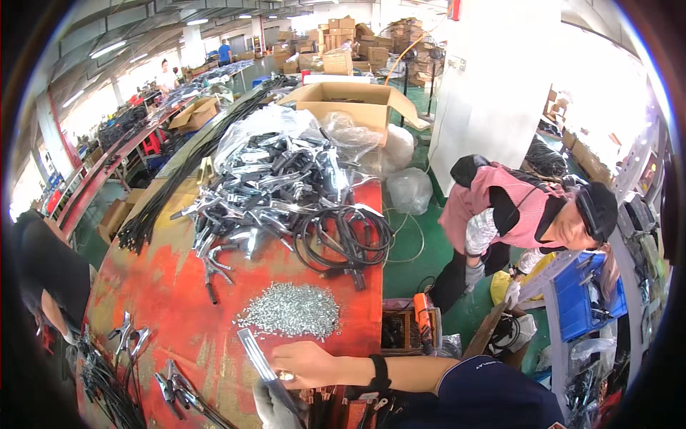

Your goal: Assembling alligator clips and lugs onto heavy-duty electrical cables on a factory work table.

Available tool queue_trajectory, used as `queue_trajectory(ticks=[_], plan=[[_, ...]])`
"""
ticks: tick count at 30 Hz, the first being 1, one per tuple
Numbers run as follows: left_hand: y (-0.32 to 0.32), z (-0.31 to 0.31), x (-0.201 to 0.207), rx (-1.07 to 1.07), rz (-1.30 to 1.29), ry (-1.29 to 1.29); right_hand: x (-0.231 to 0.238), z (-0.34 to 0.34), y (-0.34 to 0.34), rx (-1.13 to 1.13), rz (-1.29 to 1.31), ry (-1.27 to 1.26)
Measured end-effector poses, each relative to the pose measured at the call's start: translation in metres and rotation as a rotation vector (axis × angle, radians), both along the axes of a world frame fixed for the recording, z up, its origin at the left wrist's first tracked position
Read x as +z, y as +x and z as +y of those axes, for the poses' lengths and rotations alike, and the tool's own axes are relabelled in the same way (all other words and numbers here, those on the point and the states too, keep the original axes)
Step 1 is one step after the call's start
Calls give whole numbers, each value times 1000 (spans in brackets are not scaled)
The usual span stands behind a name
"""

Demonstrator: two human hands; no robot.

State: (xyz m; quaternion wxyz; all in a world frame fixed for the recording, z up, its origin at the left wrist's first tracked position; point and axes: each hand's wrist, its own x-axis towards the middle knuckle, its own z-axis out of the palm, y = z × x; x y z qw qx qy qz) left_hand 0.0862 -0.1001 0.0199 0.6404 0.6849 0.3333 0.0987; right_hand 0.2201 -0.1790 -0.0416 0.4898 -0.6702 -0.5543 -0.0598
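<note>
At the lower middle, my left hand (275, 409), in a pale grey glove, is closed around a silver metal clamp (254, 352) with a dark lower part. The clamp's long silver end points up and left. My bare right hand (309, 363) is pressed against the clamp's right side, its fingers bent together. A small shiny rounded piece shows beneath these fingertips; what they grip is mostly hidden. Just beyond my hands lies a heap of small silver screws (291, 312). Black cables with metal lugs (366, 409) lie below my right forearm.
A large pile of silver clamps (275, 179) covers the table's (157, 286) far part, beside coiled black cable (343, 236). Cables with clamps (121, 372) lie at left. A person in pink (500, 207) bends at right near a blue bin (582, 300). Another person (46, 264) stands left.
</note>
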Motion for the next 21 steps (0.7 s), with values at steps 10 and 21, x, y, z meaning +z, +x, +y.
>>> queue_trajectory(ticks=[10,21], plan=[[-4,6,-6,9,-81,-61,-2,5,-3,-9,-35,-4],[-2,3,-6,50,-139,-195,6,5,-4,-6,-39,13]])
